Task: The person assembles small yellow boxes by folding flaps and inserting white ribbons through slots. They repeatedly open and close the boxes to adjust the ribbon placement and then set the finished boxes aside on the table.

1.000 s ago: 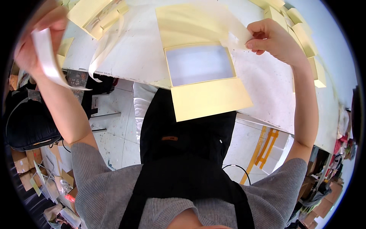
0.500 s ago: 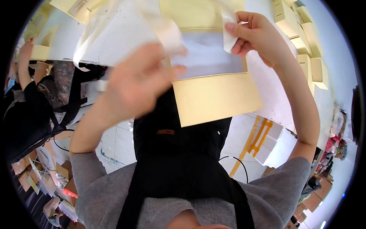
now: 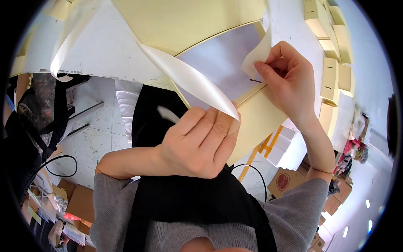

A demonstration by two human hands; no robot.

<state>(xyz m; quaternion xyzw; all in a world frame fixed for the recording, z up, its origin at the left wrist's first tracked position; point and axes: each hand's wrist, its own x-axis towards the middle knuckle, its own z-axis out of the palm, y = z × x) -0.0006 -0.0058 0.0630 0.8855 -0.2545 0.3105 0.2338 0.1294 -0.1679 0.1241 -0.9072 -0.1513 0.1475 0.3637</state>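
A pale yellow cardboard box (image 3: 252,115) lies tilted in front of me, its whitish-lilac inside (image 3: 220,59) showing. The large yellow panel (image 3: 180,21) extends from its far side. My left hand (image 3: 201,143) is closed on a white satin ribbon (image 3: 184,73), which runs back along the box's left side. Between thumb and fingers of my right hand (image 3: 289,80) is another white ribbon end (image 3: 258,54), just above a small dark slot (image 3: 255,81) in the box's edge. The tips of my left fingers are partly hidden by the ribbon.
More yellow boxes (image 3: 329,80) stand along the right of the white table (image 3: 105,50). A loose white ribbon (image 3: 63,54) hangs over its edge at the left. Below are a white box with orange tape (image 3: 285,147) and brown cartons (image 3: 82,201).
The box has turned and tilted, its left side coming nearer. My left hand has moved down and right with its ribbon; my right hand has come lower, still pinching the other end.
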